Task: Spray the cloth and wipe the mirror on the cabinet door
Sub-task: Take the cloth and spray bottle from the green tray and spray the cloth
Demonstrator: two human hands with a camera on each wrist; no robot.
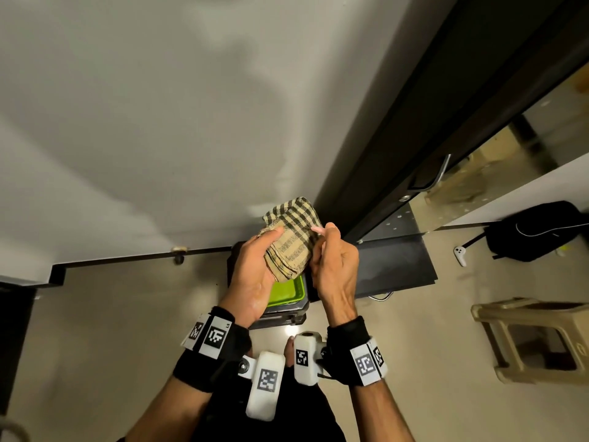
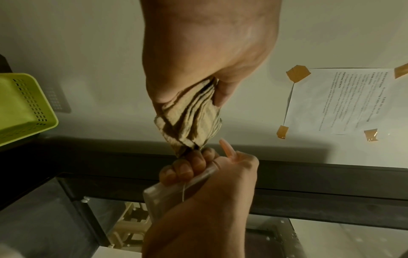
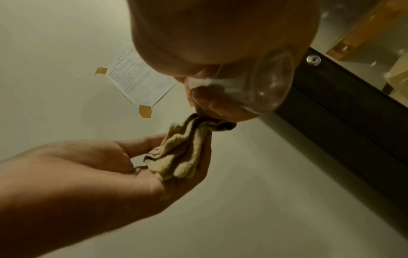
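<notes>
My left hand grips the folded checked cloth; my right hand grips a clear spray bottle touching it.

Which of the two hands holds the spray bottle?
The right hand: it grips the clear plastic spray bottle, while the left hand holds only the folded beige checked cloth.

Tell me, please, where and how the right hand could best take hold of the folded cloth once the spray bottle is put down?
Probably the far folded end of the cloth, which sticks out past the left hand. Come from the right, thumb on top and fingers beneath, pinching every layer. The left hand cups the near end, and the loose edges there fan apart. The right hand now grips the spray bottle.
</notes>
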